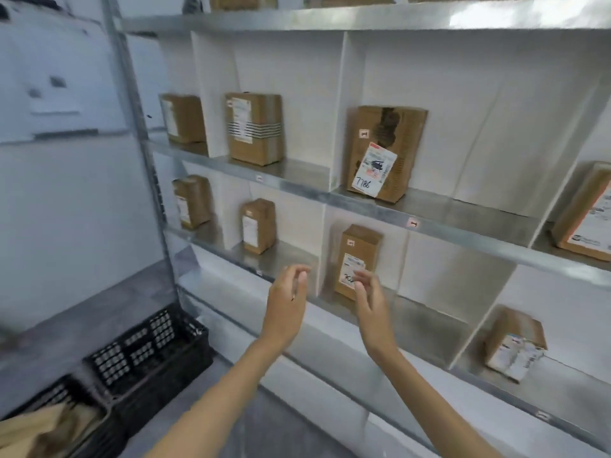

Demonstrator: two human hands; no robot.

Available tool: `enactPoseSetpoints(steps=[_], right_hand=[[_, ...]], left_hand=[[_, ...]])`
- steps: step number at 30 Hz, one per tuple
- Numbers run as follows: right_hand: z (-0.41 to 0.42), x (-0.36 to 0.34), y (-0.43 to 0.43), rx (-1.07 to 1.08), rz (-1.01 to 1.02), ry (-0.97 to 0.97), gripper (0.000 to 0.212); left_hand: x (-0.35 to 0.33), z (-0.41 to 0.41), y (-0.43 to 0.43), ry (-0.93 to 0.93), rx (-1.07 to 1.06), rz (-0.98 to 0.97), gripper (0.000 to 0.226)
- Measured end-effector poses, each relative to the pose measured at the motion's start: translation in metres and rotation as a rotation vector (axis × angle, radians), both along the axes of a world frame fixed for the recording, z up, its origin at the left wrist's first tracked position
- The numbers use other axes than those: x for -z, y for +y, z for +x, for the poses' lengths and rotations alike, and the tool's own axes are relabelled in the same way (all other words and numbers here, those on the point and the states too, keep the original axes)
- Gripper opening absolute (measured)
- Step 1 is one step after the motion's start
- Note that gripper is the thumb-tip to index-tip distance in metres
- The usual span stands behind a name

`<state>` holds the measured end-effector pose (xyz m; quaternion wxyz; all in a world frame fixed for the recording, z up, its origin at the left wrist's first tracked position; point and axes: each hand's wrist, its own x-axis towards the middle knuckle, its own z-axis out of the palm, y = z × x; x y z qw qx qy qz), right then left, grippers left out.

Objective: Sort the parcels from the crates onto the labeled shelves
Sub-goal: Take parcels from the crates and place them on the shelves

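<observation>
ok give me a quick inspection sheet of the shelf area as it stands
surface: metal shelves with white dividers, small labels on the front edges
job's things: brown parcels in the bays, one marked 7786; far crate and near crate on the floor, brown packages in the near one
clutter: nothing seen
hands: left hand and right hand empty, fingers relaxed; right one in front of a small parcel, contact unclear
cables: nothing seen
surroundings: pale wall left of the rack

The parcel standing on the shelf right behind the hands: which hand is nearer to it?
Right. The right hand overlaps the lower label of the parcel, with its fingers at the parcel's front; whether they touch is unclear. The left hand is off to its left, apart from it.
</observation>
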<state>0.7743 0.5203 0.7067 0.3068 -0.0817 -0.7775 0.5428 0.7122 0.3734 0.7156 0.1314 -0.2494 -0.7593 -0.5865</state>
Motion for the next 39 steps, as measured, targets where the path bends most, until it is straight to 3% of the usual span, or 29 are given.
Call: enactPoseSetpoints(steps=[9,18,29,39], right_hand=[[-0.084,0.005,-0.222,-0.473,0.048,-0.03,0.03],[-0.137,0.047,-0.383,-0.865,0.103,-0.162,0.039],[-0.253,0.104,-0.558,-1.083,0.127,-0.348,0.034],[-0.316,0.161,-0.674,-1.078,0.254,-0.503,0.039]], left_hand=[[0.03,-0.008,-0.262,-0.076,-0.576,-0.034,0.026],[0.079,0.009,-0.431,-0.233,-0.951,-0.019,0.017],[0.125,-0.069,-0.591,-0.386,-1.168,-0.086,0.021],[0.173,-0.122,-0.702,-0.607,-1.144,-0.105,0.035]])
